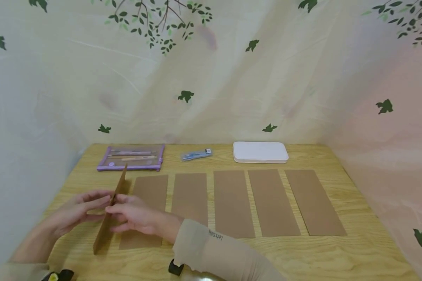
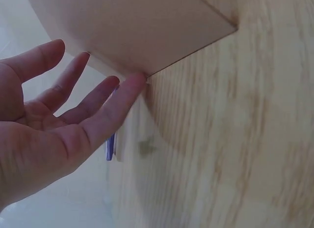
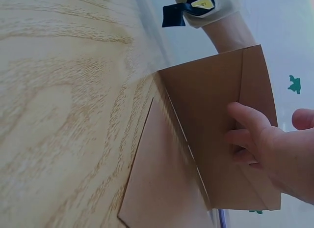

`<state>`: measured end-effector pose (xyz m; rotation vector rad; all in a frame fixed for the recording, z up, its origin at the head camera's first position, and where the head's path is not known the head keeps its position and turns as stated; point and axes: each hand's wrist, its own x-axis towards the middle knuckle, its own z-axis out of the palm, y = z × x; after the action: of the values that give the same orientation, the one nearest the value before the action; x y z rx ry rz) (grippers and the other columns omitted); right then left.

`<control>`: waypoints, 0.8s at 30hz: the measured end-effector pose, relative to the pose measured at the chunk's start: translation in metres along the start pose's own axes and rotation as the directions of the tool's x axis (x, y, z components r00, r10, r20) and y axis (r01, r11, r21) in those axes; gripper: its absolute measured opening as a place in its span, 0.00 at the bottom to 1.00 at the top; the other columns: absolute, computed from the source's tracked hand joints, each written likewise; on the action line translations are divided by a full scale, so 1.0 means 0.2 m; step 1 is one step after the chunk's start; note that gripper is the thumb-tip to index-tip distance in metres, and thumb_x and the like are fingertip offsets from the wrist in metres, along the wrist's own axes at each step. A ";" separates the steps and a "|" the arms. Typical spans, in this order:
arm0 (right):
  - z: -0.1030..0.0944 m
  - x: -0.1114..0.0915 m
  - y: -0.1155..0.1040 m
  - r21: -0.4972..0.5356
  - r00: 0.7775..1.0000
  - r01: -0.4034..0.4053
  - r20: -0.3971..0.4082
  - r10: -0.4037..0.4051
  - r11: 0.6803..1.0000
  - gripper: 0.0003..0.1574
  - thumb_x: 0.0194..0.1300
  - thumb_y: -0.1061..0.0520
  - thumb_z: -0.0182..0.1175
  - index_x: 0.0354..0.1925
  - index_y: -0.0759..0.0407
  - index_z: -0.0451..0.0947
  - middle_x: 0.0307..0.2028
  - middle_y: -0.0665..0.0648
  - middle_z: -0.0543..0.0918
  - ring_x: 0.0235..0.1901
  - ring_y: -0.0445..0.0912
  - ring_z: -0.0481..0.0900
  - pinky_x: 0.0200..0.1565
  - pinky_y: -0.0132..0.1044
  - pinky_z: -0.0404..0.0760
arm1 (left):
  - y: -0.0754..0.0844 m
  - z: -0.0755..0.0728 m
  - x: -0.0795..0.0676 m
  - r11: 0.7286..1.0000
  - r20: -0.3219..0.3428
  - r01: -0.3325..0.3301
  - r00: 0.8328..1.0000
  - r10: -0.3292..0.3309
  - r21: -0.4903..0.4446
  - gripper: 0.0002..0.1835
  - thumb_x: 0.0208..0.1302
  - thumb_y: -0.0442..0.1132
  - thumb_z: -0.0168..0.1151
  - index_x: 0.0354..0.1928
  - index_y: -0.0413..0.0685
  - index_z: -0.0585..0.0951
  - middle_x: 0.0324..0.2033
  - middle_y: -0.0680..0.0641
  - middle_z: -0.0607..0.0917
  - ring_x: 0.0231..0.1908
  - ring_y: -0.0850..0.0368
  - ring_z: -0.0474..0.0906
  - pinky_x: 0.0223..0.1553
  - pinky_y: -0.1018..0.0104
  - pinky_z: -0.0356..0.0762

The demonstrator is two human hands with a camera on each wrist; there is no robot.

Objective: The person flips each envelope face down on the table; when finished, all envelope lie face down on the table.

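Observation:
At the left of the head view both hands are at a flat brown kraft-paper rectangle [image 1: 103, 236], which stands on edge above the table. A crease runs along its upper long side in the right wrist view. My right hand [image 1: 138, 214] holds it there, bent fingertips [image 3: 240, 132] against its face and thumb past the top edge. On the other side my left hand [image 1: 75, 210] has its fingers spread and fairly straight; one fingertip touches the lower edge in the left wrist view. Beside it lies a similar kraft-paper rectangle [image 1: 151, 187], partly hidden by my right hand.
Several more kraft-paper rectangles, such as the middle one [image 1: 232, 203], lie in a row to the right. Behind them are a purple-edged clear pencil pouch [image 1: 160, 158], a small packet of blue pens [image 1: 197, 155] and a white flat case [image 1: 260, 151] on the wooden table [image 1: 365, 242].

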<state>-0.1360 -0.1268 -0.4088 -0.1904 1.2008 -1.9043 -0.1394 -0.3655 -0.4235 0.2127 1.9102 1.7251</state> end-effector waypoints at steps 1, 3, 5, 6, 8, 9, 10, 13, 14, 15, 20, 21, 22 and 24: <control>0.00 0.00 0.00 0.004 1.000 0.000 -0.004 0.000 1.000 0.36 0.75 0.64 0.55 0.76 0.66 0.56 0.68 0.66 0.71 0.66 0.62 0.71 0.61 0.63 0.74 | 0.00 0.00 0.00 1.000 -0.009 0.000 1.000 0.000 0.009 0.18 0.82 0.36 0.44 0.66 0.48 0.76 0.56 0.62 0.81 0.55 0.63 0.79 0.53 0.59 0.82; -0.01 0.00 0.00 0.013 1.000 -0.002 -0.010 0.002 1.000 0.38 0.74 0.64 0.55 0.76 0.67 0.55 0.68 0.68 0.71 0.65 0.63 0.72 0.61 0.62 0.74 | -0.01 0.00 0.00 0.999 -0.039 0.005 0.999 -0.004 0.035 0.20 0.82 0.37 0.45 0.69 0.39 0.71 0.56 0.63 0.80 0.55 0.65 0.78 0.54 0.61 0.82; -0.01 0.00 0.00 0.022 1.000 -0.006 -0.015 0.007 1.000 0.39 0.74 0.64 0.55 0.77 0.67 0.53 0.67 0.67 0.72 0.65 0.63 0.73 0.61 0.63 0.74 | -0.02 -0.01 -0.01 0.998 -0.082 0.018 0.997 -0.013 0.065 0.23 0.82 0.38 0.47 0.70 0.31 0.67 0.57 0.64 0.79 0.55 0.68 0.78 0.54 0.62 0.82; -0.02 0.01 0.01 0.022 1.000 -0.008 -0.016 0.008 1.000 0.40 0.74 0.63 0.55 0.77 0.67 0.53 0.67 0.67 0.73 0.64 0.63 0.73 0.61 0.63 0.74 | -0.02 -0.01 -0.01 0.996 -0.099 0.021 0.995 -0.013 0.081 0.25 0.81 0.38 0.47 0.71 0.28 0.65 0.57 0.64 0.78 0.55 0.69 0.77 0.54 0.63 0.82; -0.03 0.01 0.01 0.025 1.000 -0.008 -0.024 0.009 1.000 0.40 0.74 0.64 0.55 0.77 0.66 0.51 0.66 0.67 0.74 0.64 0.63 0.74 0.61 0.64 0.73 | -0.03 -0.02 -0.02 0.994 -0.134 0.038 0.991 -0.024 0.106 0.27 0.81 0.40 0.49 0.71 0.25 0.63 0.58 0.63 0.78 0.55 0.72 0.76 0.54 0.64 0.81; -0.03 0.01 0.01 0.025 1.000 -0.009 -0.028 0.010 1.000 0.40 0.74 0.63 0.55 0.77 0.65 0.52 0.65 0.67 0.75 0.63 0.63 0.74 0.61 0.64 0.72 | -0.03 -0.02 -0.02 0.992 -0.152 0.049 0.988 -0.031 0.114 0.28 0.81 0.40 0.50 0.71 0.25 0.62 0.58 0.63 0.78 0.54 0.73 0.76 0.54 0.64 0.81; -0.04 0.02 0.02 0.023 0.999 -0.010 -0.031 0.010 1.000 0.39 0.74 0.63 0.55 0.77 0.63 0.54 0.64 0.66 0.76 0.63 0.63 0.74 0.61 0.65 0.72 | -0.03 -0.03 -0.03 0.991 -0.165 0.059 0.986 -0.039 0.120 0.29 0.81 0.41 0.50 0.71 0.26 0.62 0.57 0.64 0.78 0.54 0.74 0.76 0.54 0.64 0.81; -0.05 0.02 0.03 0.024 0.999 -0.015 -0.049 0.016 1.000 0.40 0.74 0.63 0.56 0.77 0.63 0.53 0.62 0.66 0.77 0.62 0.63 0.75 0.61 0.65 0.71 | -0.04 -0.05 -0.04 0.987 -0.202 0.091 0.977 -0.062 0.136 0.30 0.80 0.43 0.51 0.72 0.28 0.63 0.56 0.65 0.78 0.54 0.75 0.75 0.54 0.67 0.80; -0.05 0.03 0.03 0.025 0.998 -0.019 -0.053 0.021 0.999 0.41 0.74 0.63 0.56 0.78 0.63 0.52 0.62 0.66 0.78 0.62 0.63 0.75 0.62 0.65 0.71 | -0.04 -0.05 -0.04 0.985 -0.207 0.092 0.976 -0.060 0.145 0.29 0.80 0.43 0.51 0.72 0.28 0.63 0.57 0.64 0.78 0.53 0.76 0.75 0.53 0.68 0.80; -0.05 0.03 0.03 0.026 0.998 -0.023 -0.057 0.024 0.999 0.41 0.74 0.63 0.56 0.78 0.63 0.52 0.62 0.66 0.78 0.62 0.63 0.75 0.62 0.65 0.71 | -0.05 -0.06 -0.05 0.984 -0.220 0.098 0.974 -0.064 0.151 0.29 0.80 0.43 0.51 0.72 0.29 0.64 0.57 0.64 0.78 0.53 0.76 0.75 0.53 0.69 0.80; -0.05 0.04 0.06 0.033 0.996 -0.042 -0.077 0.044 0.999 0.43 0.74 0.63 0.55 0.78 0.65 0.49 0.65 0.67 0.75 0.65 0.63 0.72 0.65 0.67 0.66 | -0.07 -0.11 -0.07 0.989 -0.231 0.074 0.972 -0.043 0.127 0.20 0.81 0.41 0.50 0.68 0.42 0.74 0.56 0.65 0.79 0.52 0.76 0.76 0.51 0.73 0.79; -0.05 0.04 0.06 0.037 0.996 -0.048 -0.079 0.050 0.998 0.43 0.74 0.64 0.55 0.78 0.66 0.48 0.67 0.67 0.72 0.67 0.63 0.69 0.66 0.67 0.65 | -0.07 -0.12 -0.07 0.992 -0.227 0.066 0.973 -0.040 0.107 0.18 0.81 0.40 0.50 0.66 0.46 0.76 0.55 0.65 0.80 0.52 0.75 0.77 0.51 0.74 0.79; -0.06 0.04 0.06 0.043 0.995 -0.054 -0.079 0.058 0.998 0.43 0.73 0.64 0.55 0.78 0.67 0.47 0.69 0.67 0.69 0.68 0.61 0.68 0.66 0.66 0.64 | -0.07 -0.13 -0.07 0.995 -0.221 0.059 0.974 -0.038 0.086 0.17 0.81 0.39 0.49 0.65 0.51 0.78 0.54 0.66 0.81 0.52 0.74 0.78 0.51 0.75 0.79; -0.06 0.04 0.07 0.051 0.995 -0.068 -0.076 0.072 0.996 0.44 0.73 0.65 0.55 0.78 0.69 0.45 0.65 0.65 0.73 0.60 0.53 0.76 0.68 0.66 0.62 | -0.07 -0.15 -0.08 0.997 -0.212 0.054 0.976 -0.041 0.057 0.16 0.81 0.38 0.49 0.61 0.59 0.80 0.52 0.67 0.82 0.51 0.73 0.78 0.51 0.76 0.78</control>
<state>-0.1386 -0.1271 -0.4279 -0.0484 1.1955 -1.8925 -0.1376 -0.4012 -0.4321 0.0059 2.1041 1.7154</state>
